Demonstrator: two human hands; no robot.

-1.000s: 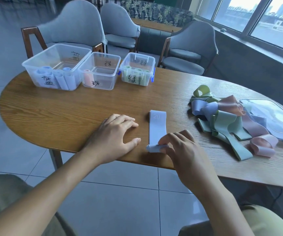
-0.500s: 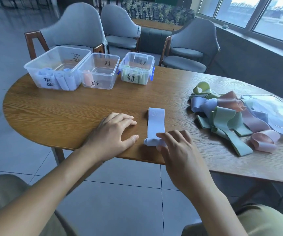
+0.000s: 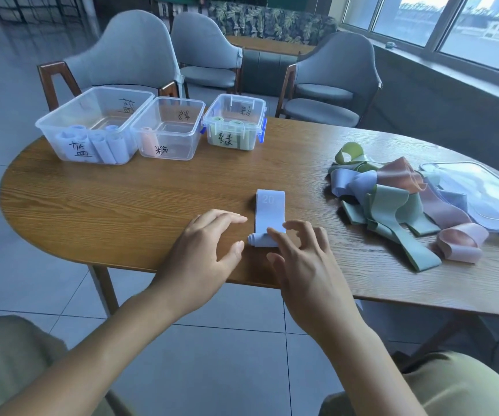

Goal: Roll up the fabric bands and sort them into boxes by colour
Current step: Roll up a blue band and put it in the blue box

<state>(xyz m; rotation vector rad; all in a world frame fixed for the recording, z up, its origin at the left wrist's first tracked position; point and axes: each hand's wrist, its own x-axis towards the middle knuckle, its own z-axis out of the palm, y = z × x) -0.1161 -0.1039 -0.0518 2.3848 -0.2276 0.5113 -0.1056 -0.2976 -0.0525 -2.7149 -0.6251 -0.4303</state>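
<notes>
A pale blue fabric band marked "20" lies flat near the table's front edge, its near end rolled into a small coil. My right hand rests its fingertips on that coil. My left hand lies on the table just left of the coil, fingers relaxed, thumb close to the roll's end. A heap of loose green, pink and blue bands sits at the right. At the back left stand three clear boxes: one with blue rolls, one with a pink roll, one with green rolls.
A clear plastic lid lies at the far right, partly under the heap. The wooden table has a rounded left end. Grey chairs stand behind the table. My knees show below the table's front edge.
The coil has rolled a little further up the band, leaving the flat part shorter. My right hand's fingers have spread over the roll. My left hand stays beside it.
</notes>
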